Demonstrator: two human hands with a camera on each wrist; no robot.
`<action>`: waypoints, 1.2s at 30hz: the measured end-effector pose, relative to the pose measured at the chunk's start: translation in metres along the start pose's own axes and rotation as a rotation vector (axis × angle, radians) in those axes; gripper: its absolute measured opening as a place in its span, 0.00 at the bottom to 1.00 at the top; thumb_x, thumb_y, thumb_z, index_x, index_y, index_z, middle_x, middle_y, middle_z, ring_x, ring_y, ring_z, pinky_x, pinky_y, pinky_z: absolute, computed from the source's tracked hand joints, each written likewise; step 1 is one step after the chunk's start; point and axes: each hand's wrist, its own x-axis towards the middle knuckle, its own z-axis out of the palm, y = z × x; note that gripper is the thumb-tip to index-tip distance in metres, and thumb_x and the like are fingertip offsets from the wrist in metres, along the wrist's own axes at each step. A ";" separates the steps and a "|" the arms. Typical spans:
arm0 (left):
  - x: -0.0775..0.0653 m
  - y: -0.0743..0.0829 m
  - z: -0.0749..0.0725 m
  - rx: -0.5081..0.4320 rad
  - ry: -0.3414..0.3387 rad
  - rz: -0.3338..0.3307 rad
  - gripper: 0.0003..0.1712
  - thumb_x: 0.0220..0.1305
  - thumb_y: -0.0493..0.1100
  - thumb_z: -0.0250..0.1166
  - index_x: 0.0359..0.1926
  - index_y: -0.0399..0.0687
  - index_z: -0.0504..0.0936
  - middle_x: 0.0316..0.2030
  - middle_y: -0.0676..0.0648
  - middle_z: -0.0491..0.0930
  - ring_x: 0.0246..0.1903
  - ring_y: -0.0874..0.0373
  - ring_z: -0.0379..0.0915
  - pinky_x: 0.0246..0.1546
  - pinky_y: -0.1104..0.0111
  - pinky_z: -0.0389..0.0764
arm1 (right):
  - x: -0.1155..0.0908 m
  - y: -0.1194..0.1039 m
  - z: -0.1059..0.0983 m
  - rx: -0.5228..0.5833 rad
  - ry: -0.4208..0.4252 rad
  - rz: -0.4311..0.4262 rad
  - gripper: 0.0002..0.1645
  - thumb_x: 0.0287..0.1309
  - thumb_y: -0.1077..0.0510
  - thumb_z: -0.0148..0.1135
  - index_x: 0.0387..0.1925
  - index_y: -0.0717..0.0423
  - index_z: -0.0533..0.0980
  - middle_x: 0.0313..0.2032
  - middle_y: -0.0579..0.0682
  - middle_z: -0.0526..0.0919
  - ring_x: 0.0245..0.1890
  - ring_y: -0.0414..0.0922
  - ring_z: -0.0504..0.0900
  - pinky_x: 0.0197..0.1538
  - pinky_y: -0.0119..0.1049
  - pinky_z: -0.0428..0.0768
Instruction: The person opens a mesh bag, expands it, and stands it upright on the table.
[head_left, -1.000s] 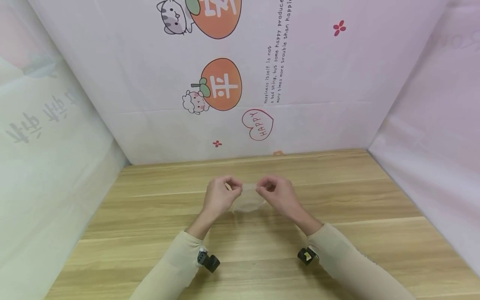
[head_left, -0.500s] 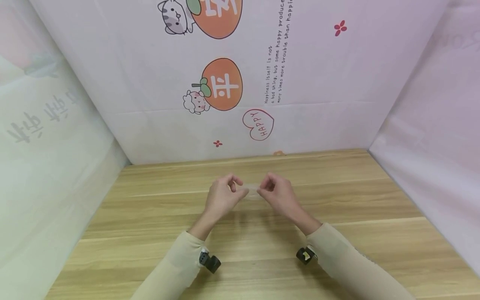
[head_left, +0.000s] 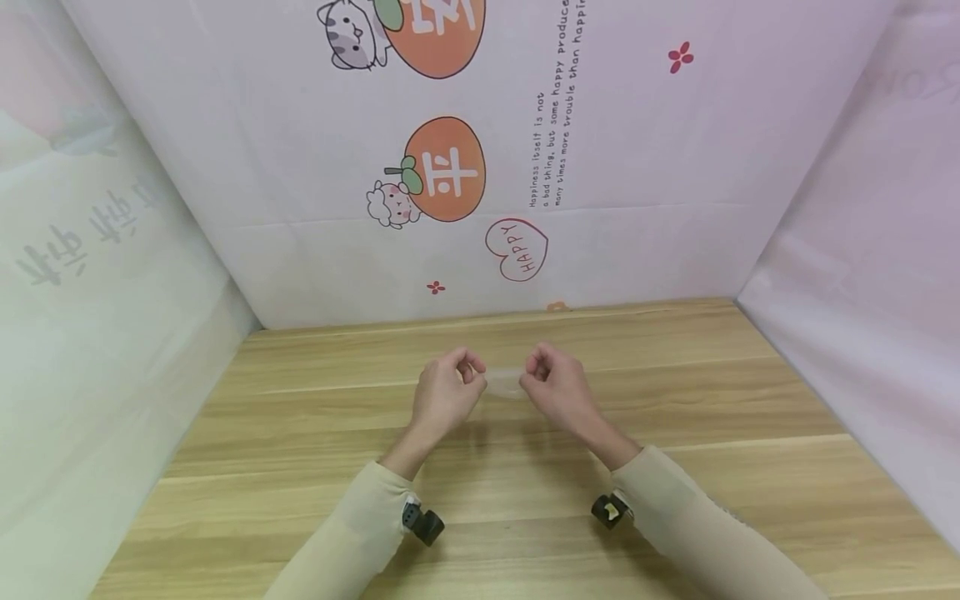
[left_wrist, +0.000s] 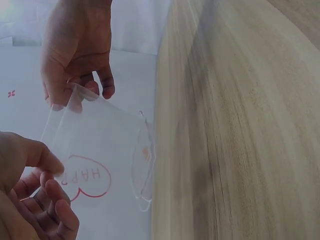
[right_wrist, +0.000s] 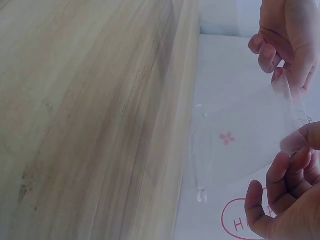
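A clear, thin plastic bag (head_left: 504, 384) is stretched between the two hands, off the wooden table. My left hand (head_left: 442, 398) pinches one corner of its upper edge between thumb and index finger, and my right hand (head_left: 558, 390) pinches the opposite corner. In the left wrist view the see-through film (left_wrist: 112, 125) hangs from both hands, with a wavy, shiny lower edge. The right wrist view shows the same bag (right_wrist: 245, 115) from the other side; the printed backdrop shows through it. Nothing can be made out inside.
The wood-grain table (head_left: 510, 533) spreads under both forearms. A white printed sheet (head_left: 622, 167) stands along its far edge, and more sheets flank the left and right sides. Small black cameras (head_left: 423, 523) are strapped to the wrists.
The bag hung toward me a second ago and now shows as a narrower strip. My left index finger and thumb opened slightly, then came together on the edge. The hands are slightly farther apart than half a second ago.
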 end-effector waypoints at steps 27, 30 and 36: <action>0.005 0.000 -0.006 0.087 -0.172 -0.018 0.06 0.56 0.36 0.65 0.34 0.50 0.83 0.19 0.53 0.71 0.17 0.61 0.65 0.18 0.69 0.64 | 0.000 0.000 0.000 -0.052 -0.068 -0.044 0.03 0.61 0.66 0.66 0.34 0.60 0.77 0.19 0.46 0.75 0.18 0.40 0.69 0.20 0.29 0.66; 0.005 0.001 -0.007 0.088 -0.181 -0.020 0.09 0.54 0.33 0.63 0.34 0.50 0.83 0.19 0.53 0.71 0.17 0.61 0.65 0.19 0.68 0.65 | 0.000 0.000 0.000 -0.052 -0.071 -0.032 0.06 0.59 0.68 0.65 0.32 0.58 0.76 0.19 0.46 0.75 0.18 0.40 0.69 0.19 0.28 0.66; 0.006 0.000 -0.009 0.114 -0.203 -0.029 0.07 0.55 0.35 0.66 0.34 0.52 0.82 0.20 0.53 0.71 0.17 0.60 0.65 0.18 0.68 0.65 | 0.002 0.005 -0.001 -0.060 -0.077 -0.030 0.09 0.55 0.71 0.64 0.30 0.56 0.74 0.18 0.46 0.72 0.18 0.40 0.68 0.19 0.29 0.65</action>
